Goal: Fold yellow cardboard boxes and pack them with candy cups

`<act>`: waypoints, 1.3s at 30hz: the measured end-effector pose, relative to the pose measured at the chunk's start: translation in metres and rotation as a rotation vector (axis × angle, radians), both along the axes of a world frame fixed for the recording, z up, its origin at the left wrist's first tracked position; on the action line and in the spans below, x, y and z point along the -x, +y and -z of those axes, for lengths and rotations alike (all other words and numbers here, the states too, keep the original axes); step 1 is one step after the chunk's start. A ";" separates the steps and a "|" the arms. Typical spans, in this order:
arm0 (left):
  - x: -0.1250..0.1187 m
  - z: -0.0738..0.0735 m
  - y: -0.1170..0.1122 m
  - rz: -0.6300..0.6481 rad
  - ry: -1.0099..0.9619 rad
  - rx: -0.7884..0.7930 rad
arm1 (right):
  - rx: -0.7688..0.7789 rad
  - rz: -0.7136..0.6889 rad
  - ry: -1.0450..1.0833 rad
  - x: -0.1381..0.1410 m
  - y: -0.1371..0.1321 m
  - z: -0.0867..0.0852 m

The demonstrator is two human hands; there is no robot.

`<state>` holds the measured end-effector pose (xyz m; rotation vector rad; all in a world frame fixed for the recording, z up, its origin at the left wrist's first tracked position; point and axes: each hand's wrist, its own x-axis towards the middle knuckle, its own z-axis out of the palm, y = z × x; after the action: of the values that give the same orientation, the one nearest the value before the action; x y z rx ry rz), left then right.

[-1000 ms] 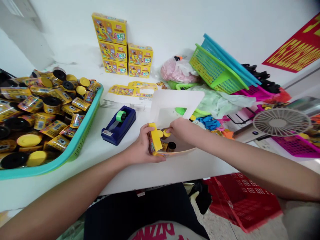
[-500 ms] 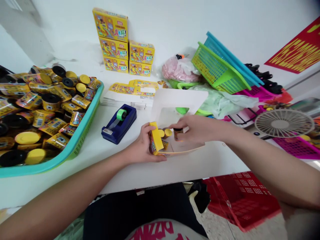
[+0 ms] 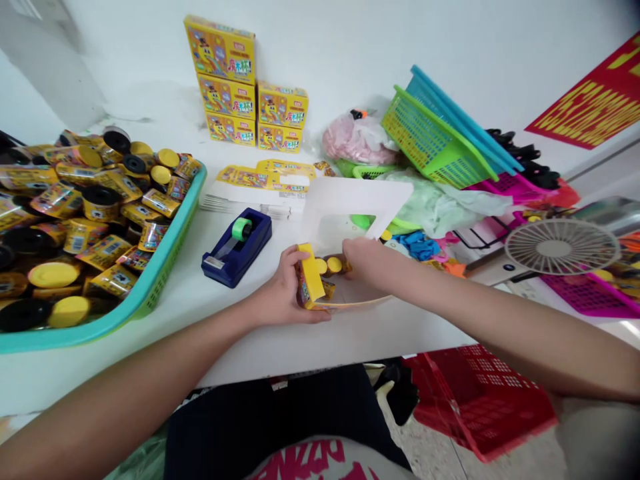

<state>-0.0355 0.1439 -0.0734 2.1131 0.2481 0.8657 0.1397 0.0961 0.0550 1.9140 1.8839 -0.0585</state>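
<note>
My left hand grips the left end of a small yellow printed carton that lies open at the table's near edge, its white lid flap raised behind. Small yellow-capped cups sit inside it in a row. My right hand is at the carton's open side, fingers closed on a cup it pushes in beside the others. A blue tape dispenser with a green roll stands just left of the carton.
A teal basket heaped with yellow and black cups fills the left. Stacked yellow boxes and flat carton blanks lie behind. Green and blue baskets, bags and a small fan crowd the right. A red crate sits below.
My right hand drew back to the right with a cup from the carton's floor, then came back left and pressed it in with the row. My left hand stayed on the carton.
</note>
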 end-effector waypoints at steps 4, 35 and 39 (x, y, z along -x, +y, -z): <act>0.000 0.000 -0.001 -0.010 0.002 0.005 | -0.053 -0.007 0.012 -0.001 -0.005 -0.005; -0.002 0.001 -0.001 -0.011 -0.038 -0.001 | -0.036 -0.141 -0.220 0.000 -0.011 0.003; -0.002 0.002 -0.001 -0.019 -0.026 0.002 | -0.031 -0.211 -0.180 -0.008 -0.009 0.000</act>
<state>-0.0336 0.1433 -0.0752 2.0991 0.2551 0.9034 0.1479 0.0866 0.0550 1.6686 1.9600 0.2032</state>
